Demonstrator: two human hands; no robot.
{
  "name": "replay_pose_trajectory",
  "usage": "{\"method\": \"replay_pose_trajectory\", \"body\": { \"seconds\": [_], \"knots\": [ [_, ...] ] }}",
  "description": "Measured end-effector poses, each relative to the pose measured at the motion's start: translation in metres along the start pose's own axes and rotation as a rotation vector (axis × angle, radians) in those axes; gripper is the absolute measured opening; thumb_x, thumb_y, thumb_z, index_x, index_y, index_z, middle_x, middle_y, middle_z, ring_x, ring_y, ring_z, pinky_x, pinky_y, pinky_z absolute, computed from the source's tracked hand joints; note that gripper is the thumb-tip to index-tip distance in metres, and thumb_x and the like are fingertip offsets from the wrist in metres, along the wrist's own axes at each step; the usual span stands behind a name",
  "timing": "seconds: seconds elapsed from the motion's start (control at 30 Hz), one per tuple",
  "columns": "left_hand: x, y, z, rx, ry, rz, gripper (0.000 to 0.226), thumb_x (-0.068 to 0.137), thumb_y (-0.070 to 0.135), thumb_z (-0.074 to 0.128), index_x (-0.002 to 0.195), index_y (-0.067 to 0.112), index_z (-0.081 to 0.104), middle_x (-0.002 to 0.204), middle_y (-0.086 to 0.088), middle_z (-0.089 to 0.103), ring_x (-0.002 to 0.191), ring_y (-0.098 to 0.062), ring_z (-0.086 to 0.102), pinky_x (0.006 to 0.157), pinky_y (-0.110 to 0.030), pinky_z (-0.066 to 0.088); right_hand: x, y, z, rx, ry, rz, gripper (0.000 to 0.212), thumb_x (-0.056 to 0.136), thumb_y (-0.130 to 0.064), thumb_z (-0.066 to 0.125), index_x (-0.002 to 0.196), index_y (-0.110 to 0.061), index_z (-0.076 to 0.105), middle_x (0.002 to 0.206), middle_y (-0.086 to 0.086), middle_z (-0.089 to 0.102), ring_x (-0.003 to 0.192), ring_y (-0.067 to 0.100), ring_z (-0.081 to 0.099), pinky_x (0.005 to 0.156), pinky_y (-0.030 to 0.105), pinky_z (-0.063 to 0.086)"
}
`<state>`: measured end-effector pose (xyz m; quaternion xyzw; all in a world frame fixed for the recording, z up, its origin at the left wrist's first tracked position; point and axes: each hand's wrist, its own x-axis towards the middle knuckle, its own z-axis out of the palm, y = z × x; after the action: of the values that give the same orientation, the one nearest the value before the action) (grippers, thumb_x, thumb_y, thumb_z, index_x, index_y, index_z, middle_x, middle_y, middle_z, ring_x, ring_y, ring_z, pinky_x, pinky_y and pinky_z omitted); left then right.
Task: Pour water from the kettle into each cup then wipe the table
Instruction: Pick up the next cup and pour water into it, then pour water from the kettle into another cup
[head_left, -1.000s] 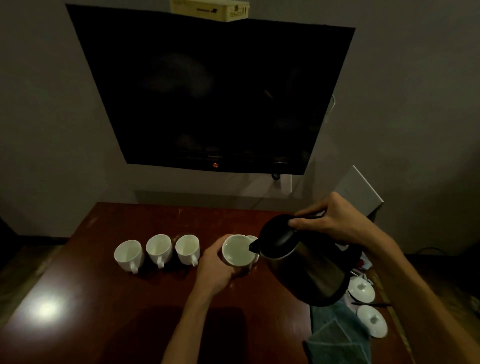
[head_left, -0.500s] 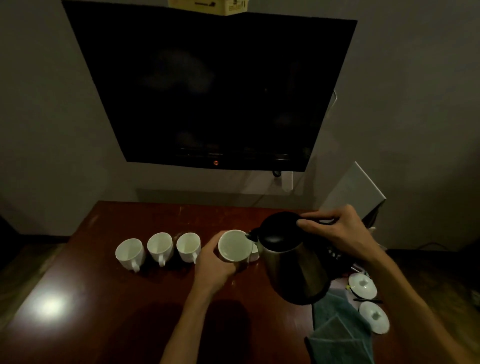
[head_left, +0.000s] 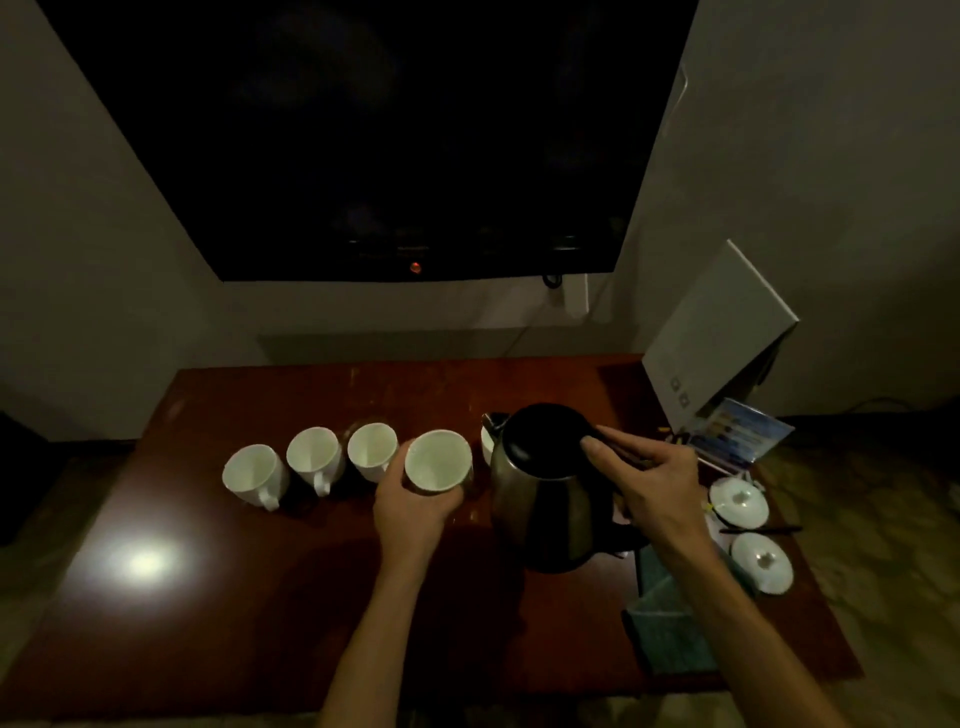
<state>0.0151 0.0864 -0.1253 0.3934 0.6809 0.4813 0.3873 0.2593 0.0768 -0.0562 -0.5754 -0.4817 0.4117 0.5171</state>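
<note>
A steel kettle (head_left: 545, 509) with a black lid stands upright at the right of the dark red table (head_left: 260, 613). My right hand (head_left: 654, 488) grips its handle from the right, thumb on the lid. My left hand (head_left: 415, 509) wraps a white cup (head_left: 438, 460) just left of the kettle's spout. Three more white cups (head_left: 254, 475) (head_left: 314, 457) (head_left: 371, 449) stand in a row to the left. Another cup (head_left: 487, 447) is mostly hidden behind the kettle. A folded teal cloth (head_left: 670, 623) lies at the front right.
Two white cup lids (head_left: 740, 501) (head_left: 762, 562) lie at the table's right edge beside a thin black stick. A white box (head_left: 711, 343) and a blue packet (head_left: 737, 434) stand at the back right. A dark television hangs on the wall above.
The kettle has tipped back from pouring to upright and come down lower. My left hand still holds the same cup, which has shifted slightly left.
</note>
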Motion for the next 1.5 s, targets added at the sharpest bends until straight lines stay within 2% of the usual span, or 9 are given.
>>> {"method": "replay_pose_trajectory", "body": {
  "seconds": [0.13,0.33,0.5,0.67,0.8,1.1,1.23,1.4,1.5],
  "knots": [
    [0.013,-0.017,0.011,0.010,0.035,-0.074,0.082,0.063,0.028,0.091,0.135,0.028,0.054,0.130,0.007,0.060,0.121,-0.017,0.054,0.103,-0.049,0.047,-0.004,0.036,0.011,0.008,0.076,0.040,0.036,0.080,-0.004,0.079,0.115,-0.003,0.071,0.095,-0.003,0.075,0.079,-0.004,0.073,0.067,0.012,0.056],
    [0.038,-0.050,0.027,0.038,0.048,-0.107,0.084,0.060,0.028,0.093,0.134,0.031,0.054,0.128,0.009,0.060,0.119,-0.015,0.055,0.102,-0.049,0.048,-0.002,0.087,0.018,0.012,0.124,0.072,0.041,0.079,-0.002,0.079,0.119,-0.003,0.068,0.075,-0.026,0.074,0.078,-0.009,0.071,0.067,0.009,0.055],
    [0.062,-0.077,0.042,0.051,0.060,-0.101,0.083,0.063,0.020,0.091,0.136,0.024,0.053,0.126,0.007,0.060,0.117,-0.014,0.055,0.102,-0.045,0.048,0.000,0.121,0.024,0.047,0.188,0.059,0.051,0.068,-0.030,0.080,0.114,-0.012,0.071,0.095,0.011,0.076,0.068,-0.005,0.069,0.067,0.013,0.056],
    [0.081,-0.092,0.059,0.065,0.063,-0.053,0.082,0.064,0.019,0.091,0.136,0.023,0.051,0.128,0.007,0.057,0.118,-0.013,0.051,0.096,-0.032,0.043,-0.001,0.145,0.027,0.082,0.219,0.052,0.050,0.071,-0.021,0.079,0.117,-0.004,0.069,0.075,0.003,0.072,0.053,-0.010,0.062,0.055,0.006,0.048],
    [0.094,-0.101,0.072,0.087,0.077,0.006,0.078,0.064,0.015,0.090,0.132,0.017,0.054,0.126,0.002,0.059,0.116,-0.015,0.054,0.095,-0.032,0.046,-0.003,0.157,0.025,0.041,0.259,0.035,0.043,0.077,-0.003,0.080,0.118,-0.003,0.067,0.100,-0.002,0.074,0.082,-0.005,0.073,0.074,0.012,0.057],
    [0.107,-0.113,0.091,0.079,0.162,0.021,0.073,0.062,0.019,0.090,0.127,0.021,0.057,0.119,0.006,0.062,0.110,-0.014,0.057,0.098,-0.040,0.050,-0.026,0.171,0.034,0.021,0.314,0.026,0.054,0.074,-0.026,0.083,0.122,-0.006,0.068,0.107,0.002,0.076,0.095,0.009,0.076,0.084,0.027,0.061],
    [0.111,-0.118,0.099,0.068,0.240,0.005,0.077,0.059,0.022,0.092,0.127,0.022,0.057,0.121,0.004,0.062,0.114,-0.016,0.057,0.101,-0.046,0.049,-0.025,0.170,0.036,0.051,0.309,0.006,0.061,0.072,-0.039,0.083,0.123,-0.010,0.066,0.104,-0.009,0.077,0.086,-0.001,0.074,0.077,0.017,0.059],
    [0.110,-0.123,0.104,0.048,0.296,-0.025,0.079,0.057,0.021,0.094,0.127,0.020,0.057,0.119,0.007,0.060,0.112,-0.013,0.053,0.101,-0.041,0.048,-0.026,0.174,0.035,0.052,0.268,-0.020,0.060,0.073,-0.038,0.086,0.123,-0.012,0.067,0.099,0.014,0.076,0.070,-0.006,0.069,0.068,0.013,0.056],
    [0.109,-0.122,0.107,0.037,0.314,-0.021,0.078,0.058,0.020,0.094,0.126,0.019,0.056,0.118,0.008,0.060,0.111,-0.012,0.054,0.099,-0.036,0.048,-0.026,0.175,0.035,0.069,0.285,-0.018,0.063,0.070,-0.044,0.076,0.123,-0.012,0.066,0.108,0.008,0.076,0.085,-0.001,0.074,0.077,0.019,0.061]
  ]
}}
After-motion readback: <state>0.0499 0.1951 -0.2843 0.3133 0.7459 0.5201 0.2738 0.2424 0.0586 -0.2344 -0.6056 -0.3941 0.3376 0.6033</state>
